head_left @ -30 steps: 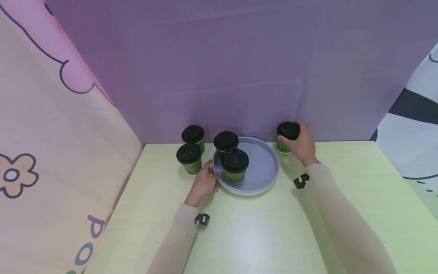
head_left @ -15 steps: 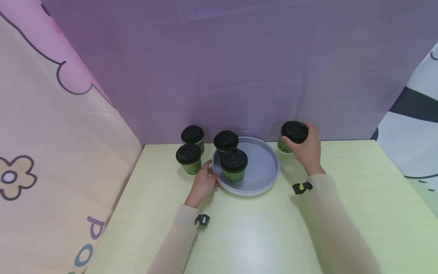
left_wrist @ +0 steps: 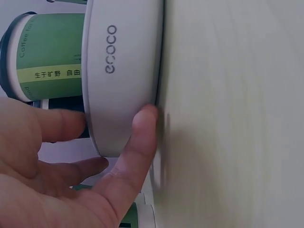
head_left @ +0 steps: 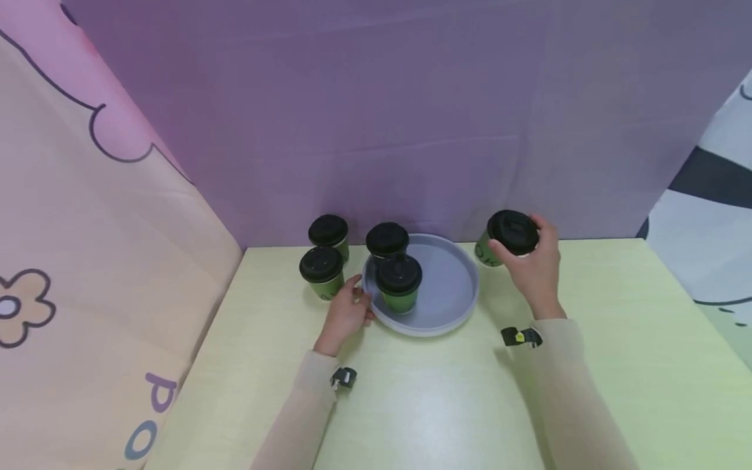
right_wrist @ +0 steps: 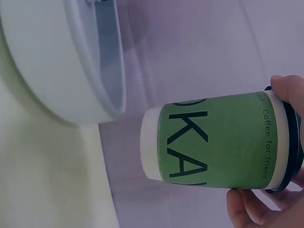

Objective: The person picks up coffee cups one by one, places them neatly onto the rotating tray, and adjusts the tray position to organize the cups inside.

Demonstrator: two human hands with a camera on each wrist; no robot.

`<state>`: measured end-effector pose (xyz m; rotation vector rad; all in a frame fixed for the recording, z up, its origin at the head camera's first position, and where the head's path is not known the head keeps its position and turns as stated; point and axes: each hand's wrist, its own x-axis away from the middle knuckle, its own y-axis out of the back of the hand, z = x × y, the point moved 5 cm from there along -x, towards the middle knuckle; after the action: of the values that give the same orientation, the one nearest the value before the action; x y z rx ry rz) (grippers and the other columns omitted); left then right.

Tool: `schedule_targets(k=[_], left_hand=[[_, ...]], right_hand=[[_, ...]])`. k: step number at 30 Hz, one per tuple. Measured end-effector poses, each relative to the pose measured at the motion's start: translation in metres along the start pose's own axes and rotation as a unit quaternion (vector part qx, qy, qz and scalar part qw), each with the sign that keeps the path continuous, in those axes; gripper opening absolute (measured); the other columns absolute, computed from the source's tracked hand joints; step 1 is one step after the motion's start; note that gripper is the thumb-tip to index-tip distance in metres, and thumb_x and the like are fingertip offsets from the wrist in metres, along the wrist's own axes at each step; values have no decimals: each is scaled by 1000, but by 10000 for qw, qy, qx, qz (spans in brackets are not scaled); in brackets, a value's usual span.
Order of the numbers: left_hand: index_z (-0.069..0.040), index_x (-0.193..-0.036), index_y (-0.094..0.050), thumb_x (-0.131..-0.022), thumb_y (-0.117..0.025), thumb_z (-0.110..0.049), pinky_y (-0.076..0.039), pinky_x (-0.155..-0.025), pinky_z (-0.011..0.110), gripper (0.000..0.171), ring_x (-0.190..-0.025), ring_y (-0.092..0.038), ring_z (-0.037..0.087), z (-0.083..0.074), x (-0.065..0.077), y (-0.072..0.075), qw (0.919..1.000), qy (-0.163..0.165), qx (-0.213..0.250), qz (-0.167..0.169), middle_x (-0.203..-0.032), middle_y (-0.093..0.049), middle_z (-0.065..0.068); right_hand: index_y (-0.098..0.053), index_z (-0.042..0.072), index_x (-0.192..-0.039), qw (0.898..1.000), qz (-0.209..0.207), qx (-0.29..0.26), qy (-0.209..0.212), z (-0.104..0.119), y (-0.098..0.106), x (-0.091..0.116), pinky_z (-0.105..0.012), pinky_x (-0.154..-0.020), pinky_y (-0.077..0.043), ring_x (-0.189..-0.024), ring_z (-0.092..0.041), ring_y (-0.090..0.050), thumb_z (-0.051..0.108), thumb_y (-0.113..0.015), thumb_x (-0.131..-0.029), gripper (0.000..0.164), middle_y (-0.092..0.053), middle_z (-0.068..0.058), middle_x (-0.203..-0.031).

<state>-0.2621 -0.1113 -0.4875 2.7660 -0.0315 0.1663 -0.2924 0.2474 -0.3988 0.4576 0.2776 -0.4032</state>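
My right hand [head_left: 536,269] grips a green paper coffee cup [right_wrist: 218,142] by its black lid, thumb and fingers around the lid end. The cup is off the table, to the right of the round grey tray [head_left: 446,287], slightly tilted in the head view. My left hand [head_left: 345,313] holds the tray's left edge; in the left wrist view one fingertip [left_wrist: 145,118] presses low on the outer wall and another is at the rim. Two more lidded cups stand on the tray's left part, a front cup [head_left: 399,287] and a rear cup [head_left: 388,240].
Left of the tray, a front cup [head_left: 322,271] and a rear cup [head_left: 329,234] stand on the pale table [head_left: 411,405], the front one right beside my left hand. A purple cloth [head_left: 376,130] hangs along the table's back edge.
My right hand has moved right and a little toward me, lifting and tilting the cup. My left hand stays at the tray, and the tray and other cups have not visibly moved.
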Motion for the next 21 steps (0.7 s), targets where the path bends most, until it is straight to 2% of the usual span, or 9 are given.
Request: schedule_targets(k=[5, 9, 12, 16, 18, 21], left_hand=[[-7, -161, -26, -104, -53, -12, -63, -66, 36, 63, -75, -74, 27, 3, -1, 3, 9993, 121, 254, 247, -139, -56, 28], [-8, -162, -24, -103, -54, -10, -64, -68, 36, 66, -76, -73, 25, 4, -1, 3, 9979, 239, 462, 393, -137, -56, 27], [-9, -162, -24, -102, -54, -8, -64, -68, 36, 67, -76, -73, 24, 3, 0, 2, 9969, 284, 560, 471, -138, -57, 27], [-8, -162, -24, -102, -55, -6, -64, -68, 35, 68, -76, -73, 24, 2, 0, 0, 9961, 284, 607, 567, -138, -58, 28], [-7, -162, -24, -101, -55, -6, -64, -68, 34, 68, -76, -73, 24, 3, 0, -1, 9961, 273, 605, 584, -137, -58, 28], [-8, -162, -24, -101, -56, -5, -64, -68, 34, 68, -77, -73, 26, 3, 0, -1, 9961, 266, 611, 585, -137, -58, 28]], right_hand=[[-40, 6, -152, 9997, 9, -33, 234, 8, -3, 4, -50, -121, -33, -142, -32, -44, 26, -86, -82, 86, -46, -17, -153], [-40, 6, -153, 9997, 72, -68, 232, 10, -2, 5, -52, -121, -33, -143, -33, -43, 26, -86, -82, 87, -45, -18, -154], [-41, 6, -152, 9996, 99, -110, 261, 10, -1, 4, -53, -117, -37, -140, -31, -45, 24, -87, -81, 86, -46, -18, -153], [-43, 7, -151, 9993, 138, -99, 324, 10, -1, 5, -41, -102, -43, -129, -25, -48, 22, -87, -81, 85, -48, -16, -149], [-43, 9, -152, 9993, 200, -40, 307, 11, -2, 6, -35, -96, -42, -125, -23, -48, 25, -87, -81, 85, -49, -14, -149], [-42, 11, -153, 9990, 333, -12, 295, 11, -4, 7, -32, -93, -40, -123, -23, -47, 28, -87, -82, 86, -48, -13, -150]])
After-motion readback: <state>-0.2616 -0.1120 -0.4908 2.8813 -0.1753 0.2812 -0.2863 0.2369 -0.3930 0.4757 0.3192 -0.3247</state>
